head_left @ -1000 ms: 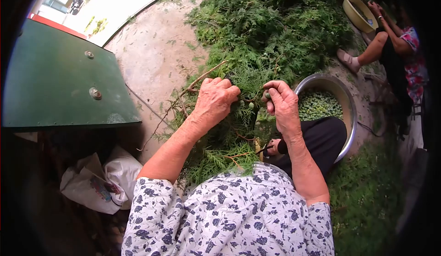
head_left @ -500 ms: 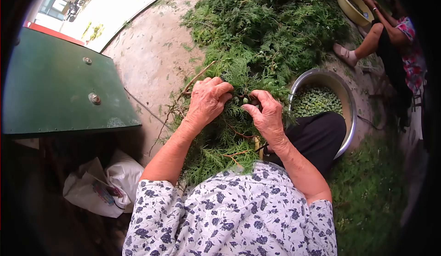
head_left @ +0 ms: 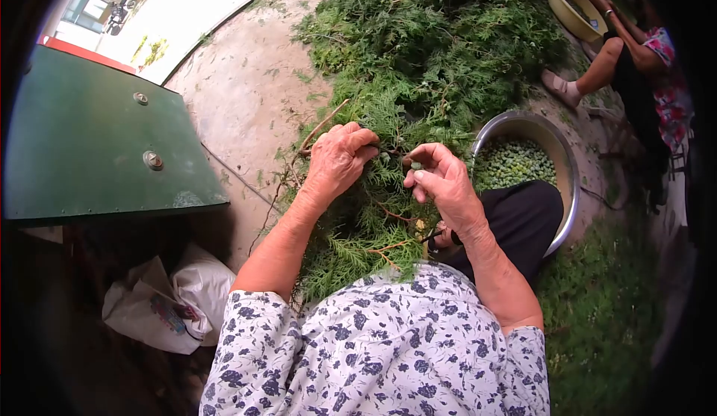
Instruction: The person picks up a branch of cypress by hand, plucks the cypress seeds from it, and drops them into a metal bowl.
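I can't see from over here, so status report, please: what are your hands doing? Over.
Left hand gripping a leafy branch. Right hand pinching a small green cone. Knee partly blocks the metal bowl of picked cones.

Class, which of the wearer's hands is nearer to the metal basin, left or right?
Right. The right hand is just left of the metal basin; the left hand is farther left, gripping a branch.

Single head-worn view, facing forward and down, close above the patterned shirt (head_left: 381, 341), wide, curved, dark-edged.
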A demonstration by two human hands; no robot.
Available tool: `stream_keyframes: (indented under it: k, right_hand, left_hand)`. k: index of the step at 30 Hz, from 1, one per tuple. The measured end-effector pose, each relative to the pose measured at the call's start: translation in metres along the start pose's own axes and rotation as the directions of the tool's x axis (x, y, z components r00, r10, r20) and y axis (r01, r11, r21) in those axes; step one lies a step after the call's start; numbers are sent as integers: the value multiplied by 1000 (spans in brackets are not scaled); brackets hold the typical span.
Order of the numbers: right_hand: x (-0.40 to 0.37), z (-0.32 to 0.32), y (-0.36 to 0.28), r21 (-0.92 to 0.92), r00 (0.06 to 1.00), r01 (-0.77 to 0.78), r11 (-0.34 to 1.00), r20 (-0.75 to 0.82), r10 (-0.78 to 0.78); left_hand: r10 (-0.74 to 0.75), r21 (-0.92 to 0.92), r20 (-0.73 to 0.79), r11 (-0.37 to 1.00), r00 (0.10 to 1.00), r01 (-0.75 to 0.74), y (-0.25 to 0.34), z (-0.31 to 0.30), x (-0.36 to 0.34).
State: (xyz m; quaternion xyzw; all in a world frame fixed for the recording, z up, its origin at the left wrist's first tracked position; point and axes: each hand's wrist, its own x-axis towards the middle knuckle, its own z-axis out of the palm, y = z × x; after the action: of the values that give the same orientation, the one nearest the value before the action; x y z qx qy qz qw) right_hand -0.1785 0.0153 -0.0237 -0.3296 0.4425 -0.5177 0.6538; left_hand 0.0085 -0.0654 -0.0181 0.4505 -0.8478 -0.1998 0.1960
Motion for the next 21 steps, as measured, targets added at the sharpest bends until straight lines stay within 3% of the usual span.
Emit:
stream_keyframes:
  k: [2, 4, 5, 6, 8, 13, 17, 21]
  right_hand:
    - [0, 3, 0, 66, 1000, -27, 997, 11, 26]
    - [5, 9, 10, -3, 999, -4, 1000, -39, 4]
    - [11, 8, 19, -401, 973, 195, 895, -34, -228]
    - [13, 12, 19, -401, 973, 195, 895, -34, -228]
    - [16, 22, 19, -726, 789, 466, 505, 83, -609]
    - [28, 16, 27, -769, 720, 551, 324, 242, -651]
    - [32, 16, 30, -766, 682, 582, 275, 276, -677]
    - [37, 19, 26, -723, 735, 533, 441, 136, -665]
  left_hand:
    - [1, 2, -1, 1000, 1000, -1, 1, 1, 1]
    - [11, 22, -12, 1000, 1000, -11, 1, 2, 1]
    - [10, 23, -11, 1000, 1000, -10, 1, 2, 1]
    - [2, 6, -5, 1000, 1000, -2, 1, 2, 1]
    - [-6, -10, 1, 1000, 1000, 6, 1, 3, 2]
    - [-44, -67, 1, 997, 999, 43, -7, 8, 3]
    - [-52, -86, 15, 995, 999, 53, -6, 7, 3]
    - [-50, -90, -14, 995, 999, 49, -5, 9, 2]
